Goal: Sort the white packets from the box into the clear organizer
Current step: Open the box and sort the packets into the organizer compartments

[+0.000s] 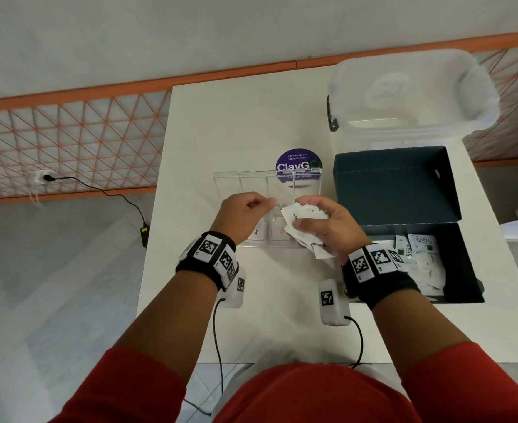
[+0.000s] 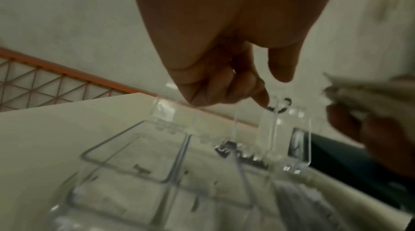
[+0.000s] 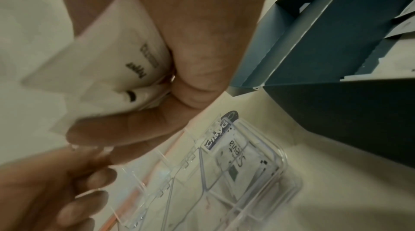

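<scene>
My right hand [image 1: 315,216] grips a bunch of white packets [image 1: 293,213] over the right end of the clear organizer [image 1: 251,181]; the right wrist view shows the packets [image 3: 107,68] pressed between thumb and fingers. Just left of them my left hand [image 1: 264,204] hovers over the organizer with its fingers curled and nothing in it [image 2: 224,84]. A Stevia packet [image 3: 238,160] lies in one end compartment, and other packets [image 1: 256,232] show in nearer compartments. More white packets [image 1: 425,257] fill the dark box [image 1: 465,270] at the right.
The box's lid [image 1: 395,184] stands open behind it. A large clear plastic tub [image 1: 410,90] sits at the table's back right. A purple round sticker [image 1: 299,161] lies behind the organizer. The white table [image 1: 206,132] ends at the left, with floor beyond.
</scene>
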The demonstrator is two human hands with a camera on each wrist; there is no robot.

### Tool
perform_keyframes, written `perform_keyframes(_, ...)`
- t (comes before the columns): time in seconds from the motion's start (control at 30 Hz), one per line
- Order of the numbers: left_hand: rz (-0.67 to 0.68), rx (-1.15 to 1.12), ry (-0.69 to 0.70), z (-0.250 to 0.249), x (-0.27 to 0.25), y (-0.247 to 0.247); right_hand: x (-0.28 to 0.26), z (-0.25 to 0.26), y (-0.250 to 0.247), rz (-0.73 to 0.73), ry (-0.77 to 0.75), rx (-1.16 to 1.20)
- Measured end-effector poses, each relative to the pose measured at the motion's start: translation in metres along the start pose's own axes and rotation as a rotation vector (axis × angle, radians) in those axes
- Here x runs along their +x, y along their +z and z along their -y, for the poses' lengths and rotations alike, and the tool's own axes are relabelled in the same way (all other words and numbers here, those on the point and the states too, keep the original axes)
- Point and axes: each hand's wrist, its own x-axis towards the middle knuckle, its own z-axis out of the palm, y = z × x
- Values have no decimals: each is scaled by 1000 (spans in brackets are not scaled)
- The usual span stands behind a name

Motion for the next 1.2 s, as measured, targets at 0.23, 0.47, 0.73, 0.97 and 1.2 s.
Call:
perform_keyframes(0.23, 187, -174, -10, -18, -7, -4, -6, 0, 7, 20, -3, -20)
perform_keyframes(0.47, 113, -258, 7, -15, -8, -17, -15, -1, 5, -1, -1, -16)
perform_keyframes(0.73, -3, -263, 32, -7, 0, -42, -21, -3, 4, -9, 3, -40)
perform_keyframes(0.97, -46, -74, 35, 9, 8, -44, -22, -3, 6, -17, 2, -50)
perform_keyframes(1.2, 36, 249, 17, 26, 18, -23, -19, -6, 5, -28, 5, -29)
